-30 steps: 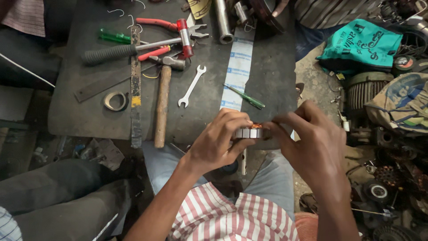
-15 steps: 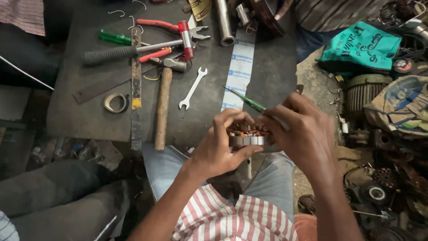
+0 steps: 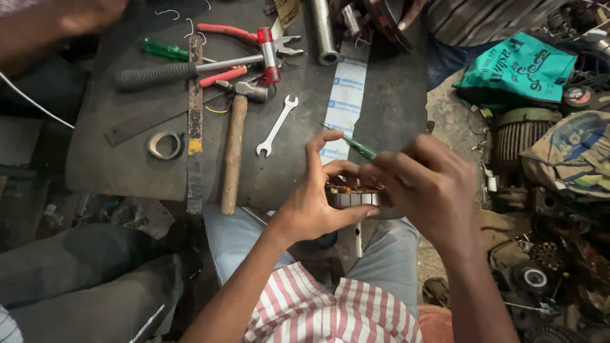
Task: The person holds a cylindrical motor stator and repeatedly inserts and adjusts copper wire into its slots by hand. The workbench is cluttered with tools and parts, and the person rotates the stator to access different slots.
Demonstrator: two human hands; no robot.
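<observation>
My left hand (image 3: 316, 202) grips a small round metal motor stator (image 3: 352, 196) with copper windings, thumb under it and fingers arched over the top. My right hand (image 3: 426, 184) covers the stator's right side, its fingers pressed onto the windings. Both hands hover at the near edge of a dark metal worktable (image 3: 127, 165), above my lap. A green-handled tool (image 3: 358, 147) lies on the table just beyond my fingertips.
On the table lie a wooden-handled hammer (image 3: 232, 149), a small spanner (image 3: 276, 126), a red-headed mallet (image 3: 190, 68), red pliers (image 3: 235, 33), a long rusty file (image 3: 194, 121), a tape roll (image 3: 164, 144) and a white paper strip (image 3: 344, 101). Another person's leg (image 3: 76, 273) is at left; motor parts and a teal bag (image 3: 524, 63) at right.
My hands have shifted around the stator: the left index finger has lifted up off it, and the right hand has closed further over its right side.
</observation>
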